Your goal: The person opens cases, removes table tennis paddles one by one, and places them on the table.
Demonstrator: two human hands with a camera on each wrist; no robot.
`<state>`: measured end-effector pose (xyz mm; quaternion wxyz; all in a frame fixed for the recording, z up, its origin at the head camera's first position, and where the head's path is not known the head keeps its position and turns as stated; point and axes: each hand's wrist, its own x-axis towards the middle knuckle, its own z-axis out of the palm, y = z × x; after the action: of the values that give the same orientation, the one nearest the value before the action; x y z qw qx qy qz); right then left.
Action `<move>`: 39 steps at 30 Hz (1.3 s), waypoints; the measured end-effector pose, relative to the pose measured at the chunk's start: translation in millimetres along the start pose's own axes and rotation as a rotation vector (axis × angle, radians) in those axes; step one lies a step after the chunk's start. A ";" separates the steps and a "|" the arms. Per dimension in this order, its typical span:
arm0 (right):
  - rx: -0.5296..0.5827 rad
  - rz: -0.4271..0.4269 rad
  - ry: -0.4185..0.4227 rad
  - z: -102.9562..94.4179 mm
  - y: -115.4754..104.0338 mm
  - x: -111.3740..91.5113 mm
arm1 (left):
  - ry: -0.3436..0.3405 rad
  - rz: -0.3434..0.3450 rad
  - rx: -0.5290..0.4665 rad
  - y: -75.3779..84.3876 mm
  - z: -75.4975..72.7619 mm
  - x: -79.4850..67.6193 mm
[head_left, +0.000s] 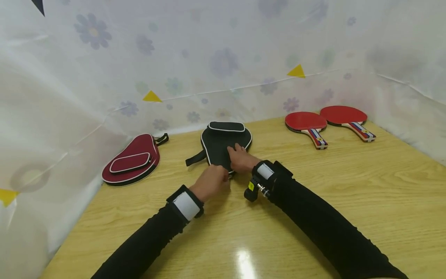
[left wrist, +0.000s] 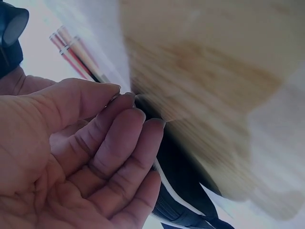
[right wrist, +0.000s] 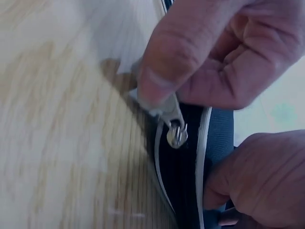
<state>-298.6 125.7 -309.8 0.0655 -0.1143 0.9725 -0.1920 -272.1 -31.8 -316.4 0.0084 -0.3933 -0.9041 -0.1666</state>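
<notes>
A black table tennis paddle case [head_left: 223, 143] with white piping lies on the table, its small pocket at the far end. At the near edge, my left hand [head_left: 213, 179] pinches the case's metal zipper pull [right wrist: 170, 112] between thumb and fingertips. The zipper slider [right wrist: 177, 136] shows just beside that pinch in the right wrist view. My right hand [head_left: 242, 158] holds the case on its right side, fingers bent against the dark fabric [right wrist: 219, 138]. In the left wrist view, my left hand [left wrist: 95, 152] has its fingers bunched toward the thumb along the case's edge.
A dark red paddle case [head_left: 134, 157] lies at the left of the table. Two red paddles, one nearer [head_left: 306, 121] and one farther right [head_left: 343, 114], lie at the back right. A black strap [head_left: 196, 158] sticks out left from the black case. Flower-print sheeting [head_left: 223, 62] stands behind.
</notes>
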 end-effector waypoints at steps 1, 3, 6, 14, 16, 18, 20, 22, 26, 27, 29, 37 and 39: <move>0.002 0.002 -0.004 -0.4 0.4 0.0 | 0.002 0.005 -0.004 -0.4 -0.3 -0.2; -0.001 -0.004 -0.010 -1.0 1.5 -0.2 | 0.005 0.011 -0.008 -1.2 -0.9 -1.1; -0.007 -0.016 -0.021 -1.2 4.1 0.6 | 0.010 0.023 -0.008 -2.4 -1.7 -2.5; -0.037 -0.036 -0.050 -2.8 11.6 6.5 | 0.007 0.047 -0.020 -6.4 -3.9 -3.6; -0.057 -0.054 -0.051 -3.0 13.1 8.1 | 0.009 0.043 -0.024 -7.8 -3.7 -3.8; -0.072 -0.077 -0.049 -4.3 14.3 8.6 | 0.016 0.050 -0.035 -10.2 -3.2 -3.6; -0.087 -0.098 -0.052 -5.7 16.1 9.0 | 0.023 0.055 -0.036 -12.0 -3.2 -3.4; -0.096 -0.115 -0.055 -7.3 18.1 9.4 | 0.026 0.062 -0.038 -12.8 -3.6 -3.3; -0.102 -0.151 -0.062 -9.7 22.0 10.1 | 0.014 0.061 -0.040 -11.9 -4.8 -2.8; -0.101 -0.157 -0.064 -10.0 22.9 10.3 | 0.010 0.059 -0.042 -11.4 -5.0 -2.7; -0.097 -0.165 -0.063 -10.1 24.3 10.2 | 0.002 0.054 -0.044 -10.3 -5.3 -2.3; -0.051 -0.137 0.051 -5.4 26.9 4.6 | 0.000 0.047 -0.012 -7.7 -4.9 -0.8; -0.016 -0.107 0.106 -3.6 24.2 1.9 | -0.006 0.035 0.000 -7.1 -4.3 -0.3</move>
<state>-305.8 148.3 -316.1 0.0026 -0.1562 0.9686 -0.1934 -277.4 -37.8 -314.5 0.0084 -0.4095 -0.8972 -0.1652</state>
